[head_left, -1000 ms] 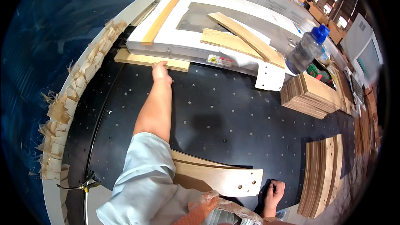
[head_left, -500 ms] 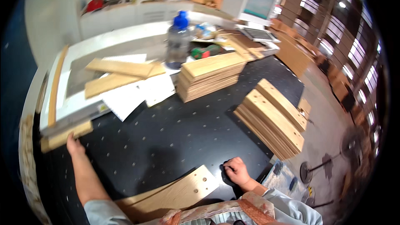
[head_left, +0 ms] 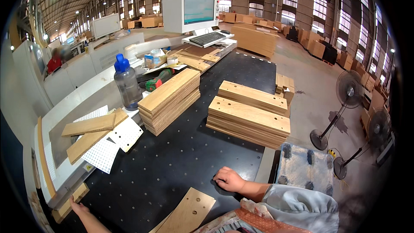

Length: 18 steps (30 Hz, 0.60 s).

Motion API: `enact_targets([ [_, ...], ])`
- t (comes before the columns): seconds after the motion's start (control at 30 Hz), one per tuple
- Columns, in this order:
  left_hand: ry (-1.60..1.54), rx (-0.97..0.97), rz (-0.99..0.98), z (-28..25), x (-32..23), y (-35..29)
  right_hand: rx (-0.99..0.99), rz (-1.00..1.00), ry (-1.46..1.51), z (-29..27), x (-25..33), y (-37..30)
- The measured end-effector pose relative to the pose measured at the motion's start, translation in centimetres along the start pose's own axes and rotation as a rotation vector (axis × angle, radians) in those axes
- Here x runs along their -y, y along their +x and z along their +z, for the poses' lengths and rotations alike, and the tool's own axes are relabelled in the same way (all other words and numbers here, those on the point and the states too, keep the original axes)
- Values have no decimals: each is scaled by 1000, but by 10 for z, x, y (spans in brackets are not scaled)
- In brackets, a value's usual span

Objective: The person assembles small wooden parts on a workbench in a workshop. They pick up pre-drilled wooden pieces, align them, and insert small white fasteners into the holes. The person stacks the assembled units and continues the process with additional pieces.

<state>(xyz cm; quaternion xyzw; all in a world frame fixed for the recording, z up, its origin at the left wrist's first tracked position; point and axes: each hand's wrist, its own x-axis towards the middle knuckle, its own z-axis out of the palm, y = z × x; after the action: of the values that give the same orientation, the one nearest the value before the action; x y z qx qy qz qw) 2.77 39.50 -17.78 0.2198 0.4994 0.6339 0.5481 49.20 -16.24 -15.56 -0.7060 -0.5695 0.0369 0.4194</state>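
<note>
At the lower left, my left hand [head_left: 80, 208] is closed against the edge of a narrow wooden board [head_left: 71, 203], beside the white machine; some of its fingers are hidden. My right hand [head_left: 229, 180] rests on the black tabletop [head_left: 181, 155] with its fingers curled in and nothing visible in them. Between the two hands, close to my body, lie overlapping wooden boards [head_left: 189, 211], the top one with two round holes. A stack of drilled boards [head_left: 248, 118] stands beyond my right hand. Another tall stack of boards [head_left: 170, 101] is farther left.
A white machine edge [head_left: 64, 181] runs along the left, with loose boards [head_left: 92, 125] and perforated sheets on it. Behind are a blue-capped bottle [head_left: 127, 84], a drill [head_left: 157, 80] and a computer monitor [head_left: 194, 11]. Standing fans [head_left: 345, 90] are on the floor at right.
The view has swung left-to-right, so the table things appear shifted left and down. My left hand stays at the narrow board; my right hand stays on the tabletop, fingers curled.
</note>
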Motion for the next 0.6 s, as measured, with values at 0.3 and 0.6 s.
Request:
enact_targets([
  [0.3, 54, 112, -85, -10, -5, 4, -62, -53, -116, -9, 21, 11],
  [0.6, 347, 225, -87, -26, -21, -52, -109, -6, -89, -6, 23, 13],
])
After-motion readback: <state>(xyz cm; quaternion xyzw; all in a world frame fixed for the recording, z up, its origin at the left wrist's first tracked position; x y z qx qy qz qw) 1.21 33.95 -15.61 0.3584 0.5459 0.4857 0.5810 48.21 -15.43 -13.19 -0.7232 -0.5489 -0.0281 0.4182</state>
